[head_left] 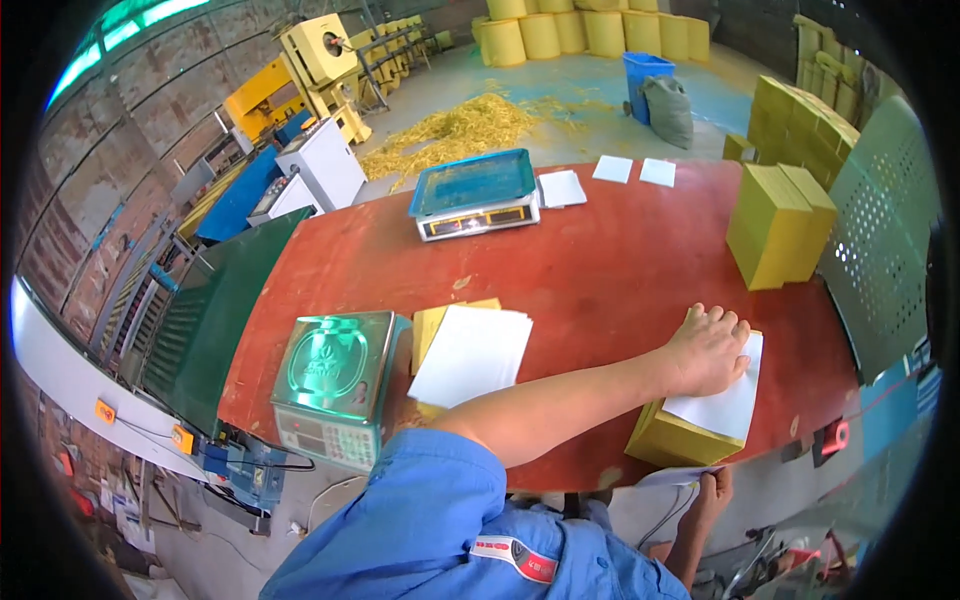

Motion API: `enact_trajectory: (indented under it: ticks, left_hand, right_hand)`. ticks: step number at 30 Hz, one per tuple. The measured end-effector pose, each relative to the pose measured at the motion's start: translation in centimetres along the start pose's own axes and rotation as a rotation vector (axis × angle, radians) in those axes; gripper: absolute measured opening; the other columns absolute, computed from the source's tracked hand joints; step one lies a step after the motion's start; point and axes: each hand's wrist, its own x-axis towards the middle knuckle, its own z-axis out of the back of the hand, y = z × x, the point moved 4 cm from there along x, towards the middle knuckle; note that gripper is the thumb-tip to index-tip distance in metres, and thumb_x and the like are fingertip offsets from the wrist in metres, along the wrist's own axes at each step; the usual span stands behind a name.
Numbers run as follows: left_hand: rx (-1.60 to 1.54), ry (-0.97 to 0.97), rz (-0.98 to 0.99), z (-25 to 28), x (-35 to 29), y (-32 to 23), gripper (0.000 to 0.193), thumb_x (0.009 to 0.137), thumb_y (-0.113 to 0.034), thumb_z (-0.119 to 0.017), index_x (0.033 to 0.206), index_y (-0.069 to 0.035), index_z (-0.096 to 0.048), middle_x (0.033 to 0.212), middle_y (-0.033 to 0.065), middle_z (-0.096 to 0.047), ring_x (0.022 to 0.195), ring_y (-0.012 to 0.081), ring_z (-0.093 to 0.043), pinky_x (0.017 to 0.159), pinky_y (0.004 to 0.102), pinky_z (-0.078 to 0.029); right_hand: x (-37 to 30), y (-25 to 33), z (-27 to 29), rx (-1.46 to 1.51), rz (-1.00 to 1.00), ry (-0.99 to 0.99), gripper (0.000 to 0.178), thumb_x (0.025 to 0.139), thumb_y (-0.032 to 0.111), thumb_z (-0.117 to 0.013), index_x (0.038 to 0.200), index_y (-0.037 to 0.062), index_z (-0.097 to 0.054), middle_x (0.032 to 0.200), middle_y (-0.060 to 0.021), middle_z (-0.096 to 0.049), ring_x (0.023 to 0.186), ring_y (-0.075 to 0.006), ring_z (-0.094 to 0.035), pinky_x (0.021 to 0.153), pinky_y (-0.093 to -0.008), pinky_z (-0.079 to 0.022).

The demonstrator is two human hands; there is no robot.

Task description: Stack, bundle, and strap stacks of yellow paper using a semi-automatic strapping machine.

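Note:
My left arm reaches across to the right, and my left hand (708, 350) rests palm down with its fingers spread on a white sheet (722, 408). The sheet lies on top of a yellow block-shaped stack (672, 440) near the table's front right edge. Below that edge, my right hand (714, 490) pinches another pale sheet of paper (672, 477) beside the bottom of the stack; part of this hand is hidden. To the left, a pile of white sheets (475, 350) sits over yellow sheets (428, 335).
A silver scale (335, 370) stands at the front left of the red table (600, 265), and a blue-trayed scale (475, 190) at the back. Tall yellow stacks (775, 225) stand by a perforated green panel (885, 240) on the right. White sheets (612, 169) lie along the far edge.

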Motion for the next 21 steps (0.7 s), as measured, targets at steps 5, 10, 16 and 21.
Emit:
enact_trajectory:
  ticks: [5,10,16,21]
  left_hand:
    - [0.106,0.036,-0.24,2.4,-5.4,-2.9,0.036,0.086,-0.032,-0.056,0.105,-0.002,-0.061,0.096,0.0134,-0.065,0.091,0.0326,-0.062,0.079,0.046,-0.048]
    - [-0.071,-0.022,-0.348,3.8,-7.5,-3.6,0.042,0.092,-0.023,-0.051,0.127,0.001,-0.052,0.12,0.0207,-0.059,0.111,0.0371,-0.055,0.097,0.0477,-0.041]
    - [0.047,-0.019,-0.361,3.7,-7.5,-4.7,0.05,0.096,-0.028,-0.05,0.138,-0.001,-0.046,0.137,0.0229,-0.049,0.132,0.036,-0.041,0.112,0.0454,-0.028]
    - [0.149,-0.189,-0.247,6.4,-9.2,-6.3,0.055,0.094,-0.033,-0.056,0.138,-0.002,-0.047,0.143,0.0255,-0.042,0.135,0.0396,-0.037,0.113,0.0472,-0.028]
  right_hand:
    - [-6.1,-3.8,0.1,0.59,-0.32,-0.09,0.036,0.091,0.019,-0.056,0.122,0.0009,-0.058,0.117,-0.011,-0.065,0.103,-0.022,-0.064,0.088,-0.0382,-0.052]
    - [-7.5,-8.5,-0.1,0.799,-0.579,-0.067,0.03,0.088,0.019,-0.054,0.113,0.003,-0.058,0.108,-0.0127,-0.067,0.095,-0.0265,-0.065,0.082,-0.0419,-0.053]
    - [-7.8,-7.8,0.0,0.82,-0.577,-0.048,0.028,0.089,0.017,-0.052,0.111,0.0009,-0.058,0.106,-0.0154,-0.066,0.092,-0.029,-0.066,0.084,-0.0426,-0.053]
    - [-7.6,-8.4,-0.5,0.807,-0.612,-0.023,0.024,0.089,0.014,-0.051,0.107,0.0017,-0.059,0.101,-0.0128,-0.068,0.091,-0.0262,-0.066,0.083,-0.0407,-0.053]
